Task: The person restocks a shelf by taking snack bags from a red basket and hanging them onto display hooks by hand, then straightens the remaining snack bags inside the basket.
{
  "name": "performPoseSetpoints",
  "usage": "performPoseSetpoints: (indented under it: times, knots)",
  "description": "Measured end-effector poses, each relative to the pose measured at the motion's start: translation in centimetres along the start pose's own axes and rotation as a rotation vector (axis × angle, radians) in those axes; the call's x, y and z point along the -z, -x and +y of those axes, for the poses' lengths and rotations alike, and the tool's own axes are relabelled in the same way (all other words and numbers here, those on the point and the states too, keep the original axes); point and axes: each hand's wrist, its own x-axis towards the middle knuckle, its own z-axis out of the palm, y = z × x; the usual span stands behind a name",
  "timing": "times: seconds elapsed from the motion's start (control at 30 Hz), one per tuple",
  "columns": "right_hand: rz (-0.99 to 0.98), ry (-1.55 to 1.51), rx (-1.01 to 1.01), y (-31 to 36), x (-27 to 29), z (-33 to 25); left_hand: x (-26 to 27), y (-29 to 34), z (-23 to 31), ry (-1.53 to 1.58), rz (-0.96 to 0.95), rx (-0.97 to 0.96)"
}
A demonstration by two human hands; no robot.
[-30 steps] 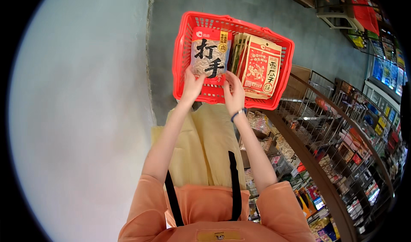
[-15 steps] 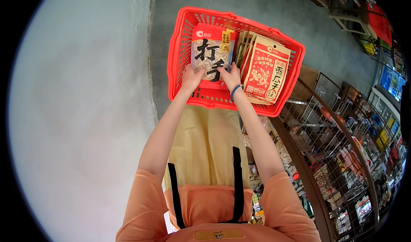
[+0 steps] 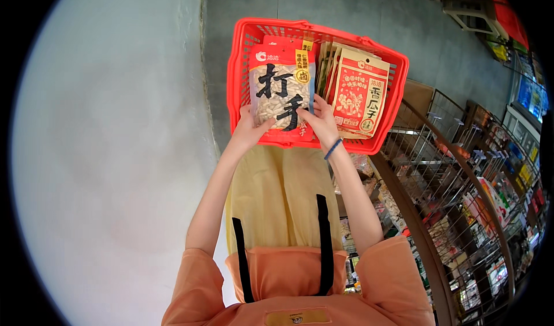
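At the left part of the red basket (image 3: 234, 78), the left hand (image 3: 248, 131) and right hand (image 3: 325, 123) hold a red seed bag (image 3: 280, 92); each grip is narrow on the bag's near end, thumb on the front; another red bag (image 3: 281, 40) peeks out past its far edge; tan packets (image 3: 360, 95) lean together on the right.

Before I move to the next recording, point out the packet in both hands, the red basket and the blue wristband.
Packet (image 3: 281, 95): head view, middle of its front.
Red basket (image 3: 234, 72): head view, its left rim.
Blue wristband (image 3: 333, 149): head view, middle of its visible band.
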Motion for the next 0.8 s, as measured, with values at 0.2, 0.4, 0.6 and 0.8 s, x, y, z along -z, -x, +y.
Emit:
performPoseSetpoints:
  times: [0.2,0.4,0.6,0.8]
  knots:
    - [-0.062,-0.197,0.004,4.8,0.1,-4.2,1.8,3.4,2.3,-0.087,-0.062,0.005]
    - [-0.034,-0.282,0.069,8.3,1.2,-4.5,0.6,6.8,4.3,0.1,-0.2,0.092]
    - [-0.047,-0.319,0.125,12.4,4.0,-3.5,-2.1,10.3,4.8,-0.01,-0.325,0.089]
    - [0.063,-0.269,0.077,17.8,5.3,2.3,-3.2,14.7,2.4,-0.024,-0.473,0.058]
